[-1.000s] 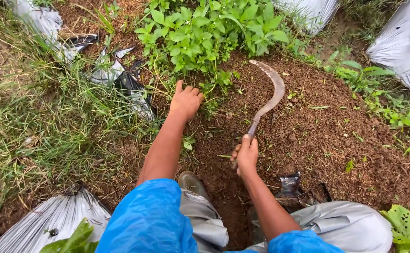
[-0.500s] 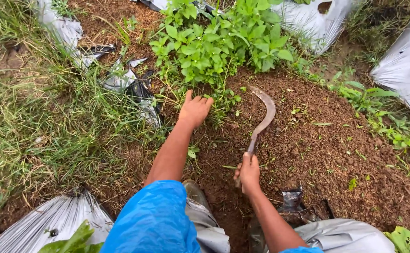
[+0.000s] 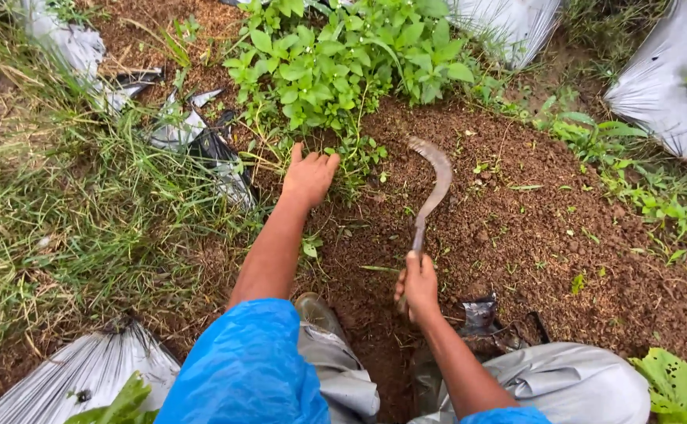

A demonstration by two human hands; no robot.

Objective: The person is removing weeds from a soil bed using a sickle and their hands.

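brown, crumbly soil (image 3: 516,235) fills the middle of the plot, where a person crouches with both bare arms stretched forward. the left hand (image 3: 309,177) lies flat with fingers spread at the base of a clump of leafy green weeds (image 3: 343,63), touching the lowest stems but with its grip open, closed on nothing. the right hand (image 3: 419,287) is closed in a firm grip on the wooden handle of a sickle (image 3: 434,188). its curved, rusty blade arcs up and to the left, with the tip just beside the weeds and near the left hand's fingers, over the bare soil. long grass (image 3: 61,220) covers the ground to the left, and torn black and silver plastic sheeting (image 3: 202,141) lies between the grass and the weeds. silver grow bags (image 3: 657,94) stand at the upper right and lower left. blue sleeves (image 3: 241,369) and grey trousers (image 3: 579,385) show at the bottom edge.
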